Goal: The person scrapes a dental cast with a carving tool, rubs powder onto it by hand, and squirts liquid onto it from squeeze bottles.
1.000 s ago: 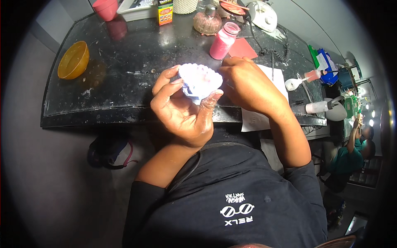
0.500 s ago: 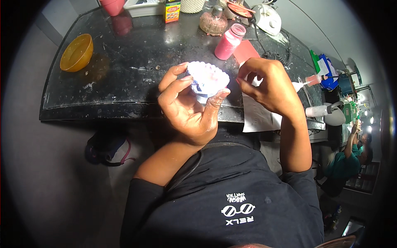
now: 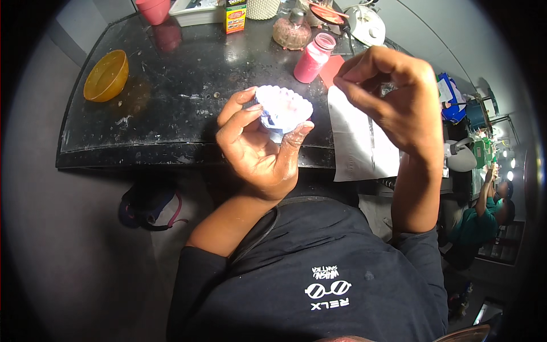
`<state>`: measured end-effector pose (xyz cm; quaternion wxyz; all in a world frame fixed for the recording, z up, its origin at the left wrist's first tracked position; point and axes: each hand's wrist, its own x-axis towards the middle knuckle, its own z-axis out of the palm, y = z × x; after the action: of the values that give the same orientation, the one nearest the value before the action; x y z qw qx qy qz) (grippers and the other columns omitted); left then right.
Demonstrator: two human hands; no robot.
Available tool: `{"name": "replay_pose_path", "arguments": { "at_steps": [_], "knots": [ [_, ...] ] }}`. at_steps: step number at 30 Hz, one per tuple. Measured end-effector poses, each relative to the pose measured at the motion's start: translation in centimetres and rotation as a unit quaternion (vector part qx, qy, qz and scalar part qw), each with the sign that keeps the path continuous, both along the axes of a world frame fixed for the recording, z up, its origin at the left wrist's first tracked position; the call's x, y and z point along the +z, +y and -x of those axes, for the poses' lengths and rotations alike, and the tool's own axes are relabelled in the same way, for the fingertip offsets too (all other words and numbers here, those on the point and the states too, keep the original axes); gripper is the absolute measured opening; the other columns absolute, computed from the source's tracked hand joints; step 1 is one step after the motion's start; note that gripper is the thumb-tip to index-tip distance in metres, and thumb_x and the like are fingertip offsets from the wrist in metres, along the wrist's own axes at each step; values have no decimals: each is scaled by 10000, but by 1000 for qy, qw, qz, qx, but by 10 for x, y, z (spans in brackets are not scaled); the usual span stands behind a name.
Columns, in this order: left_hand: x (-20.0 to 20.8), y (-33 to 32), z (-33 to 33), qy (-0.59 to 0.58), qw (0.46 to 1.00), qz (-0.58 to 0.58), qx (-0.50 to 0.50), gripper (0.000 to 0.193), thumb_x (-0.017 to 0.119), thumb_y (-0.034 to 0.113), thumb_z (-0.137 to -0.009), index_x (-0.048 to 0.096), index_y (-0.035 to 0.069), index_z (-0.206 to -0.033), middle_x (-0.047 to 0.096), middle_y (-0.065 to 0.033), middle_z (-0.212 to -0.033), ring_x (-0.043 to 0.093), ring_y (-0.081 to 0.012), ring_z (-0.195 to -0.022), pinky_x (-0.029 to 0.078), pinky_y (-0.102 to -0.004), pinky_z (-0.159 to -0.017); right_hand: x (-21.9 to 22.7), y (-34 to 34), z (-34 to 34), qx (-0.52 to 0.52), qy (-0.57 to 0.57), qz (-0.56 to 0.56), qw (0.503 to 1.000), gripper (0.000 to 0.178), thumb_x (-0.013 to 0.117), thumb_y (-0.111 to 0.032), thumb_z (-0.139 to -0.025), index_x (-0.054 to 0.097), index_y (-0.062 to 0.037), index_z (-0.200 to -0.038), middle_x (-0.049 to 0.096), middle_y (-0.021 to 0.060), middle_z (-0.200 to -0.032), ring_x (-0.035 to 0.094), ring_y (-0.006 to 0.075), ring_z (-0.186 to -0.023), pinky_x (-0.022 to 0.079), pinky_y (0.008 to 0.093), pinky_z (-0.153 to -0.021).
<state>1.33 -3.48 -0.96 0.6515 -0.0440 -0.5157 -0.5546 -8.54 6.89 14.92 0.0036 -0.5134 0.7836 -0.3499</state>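
Note:
My left hand [image 3: 256, 151] holds a dental cast [image 3: 283, 108] above the front edge of the dark bench [image 3: 171, 117]. Thumb and fingers grip its sides, and its row of teeth faces up under glaring light. Pinkish patches show on its inner surface. To the right, my right hand [image 3: 399, 100] is raised over a white paper sheet [image 3: 359, 148], apart from the cast. Its thumb and forefinger are pinched together; anything between them is too small or hidden to make out.
Beyond the cast stands an uncapped jar of pink powder [image 3: 313, 60] beside a red sheet [image 3: 330, 71]. A squat glass bottle [image 3: 292, 33], a small box [image 3: 235, 17] and a white tray [image 3: 196, 15] are farther back. Far left is a yellow bowl [image 3: 107, 77]. Another person [image 3: 478, 219] works at far right.
My right hand has lifted up and to the right, away from the cast, still pinched. My left hand and the cast have barely moved.

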Motion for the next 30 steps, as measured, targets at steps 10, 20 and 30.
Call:
{"name": "replay_pose_path", "arguments": {
  "at_steps": [10, 20, 30],
  "knots": [
    [1, -1, 1, -6, 1000, 12, 14, 664, 823, -38, -747, 384, 51, -1237, 403, -201, -1332, 540, -269, -1153, 537, -353, -925, 21, -33, -30, 92, 117, 48, 988, 192, 784, 17, -719, 714, -70, -875, 705, -28, -800, 633, 47, -677, 425, 200, -559],
    [3, 0, -2, -10, 1000, 10, 1, 668, 812, -40, -759, 369, 58, -1249, 406, -204, -1326, 541, -288, -1166, 531, -360, -938, 16, -36, -30, 110, 137, 24, 984, 197, 789, -30, -722, 705, -83, -891, 694, -28, -753, 630, 69, -650, 417, 226, -561],
    [3, -1, -1, -22, 999, 22, 17, 686, 822, -35, -751, 364, 60, -1253, 413, -209, -1316, 543, -287, -1165, 524, -356, -944, 16, -32, -28, 98, 154, 4, 983, 145, 780, -54, -758, 713, -82, -882, 698, -23, -762, 662, 78, -686, 422, 237, -563]
  ]
}}
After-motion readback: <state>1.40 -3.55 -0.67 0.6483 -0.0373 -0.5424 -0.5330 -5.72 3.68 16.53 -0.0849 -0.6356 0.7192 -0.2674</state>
